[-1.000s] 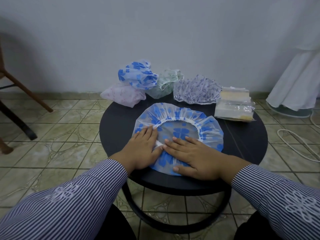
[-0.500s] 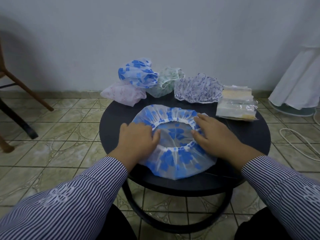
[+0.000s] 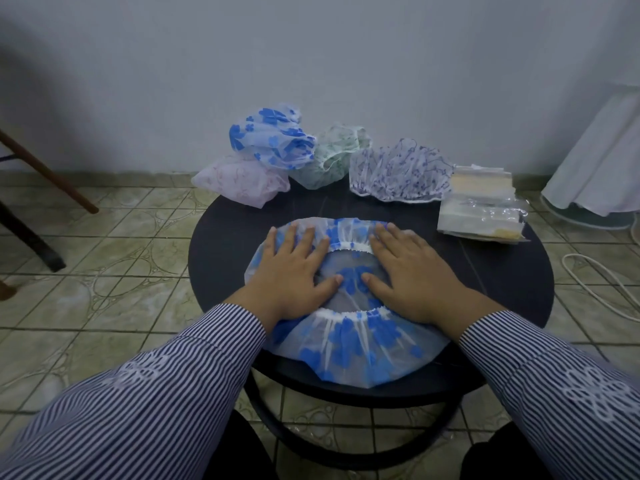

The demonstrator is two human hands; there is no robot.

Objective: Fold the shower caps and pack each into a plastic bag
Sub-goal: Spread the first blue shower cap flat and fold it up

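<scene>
A blue-flowered shower cap (image 3: 356, 344) lies spread flat, opening up, on the round black table (image 3: 502, 282). My left hand (image 3: 294, 271) presses flat on its left side with straight fingers reaching the far rim. My right hand (image 3: 412, 271) presses flat on its right side the same way. Along the table's far edge sit a pink cap (image 3: 242, 183), a second blue-flowered cap (image 3: 273, 140), a green cap (image 3: 329, 157) and a purple-patterned cap (image 3: 398, 173). A stack of clear plastic bags (image 3: 481, 206) lies at the far right.
A wooden chair leg (image 3: 45, 171) and a dark leg stand on the tiled floor to the left. White cloth (image 3: 599, 161) hangs at the right over a fan base, and a white cable (image 3: 595, 282) runs on the floor beside the table.
Both hands slid from the cap's near middle outward and toward its far rim, flattening it. The cap now lies closer to the table's near edge.
</scene>
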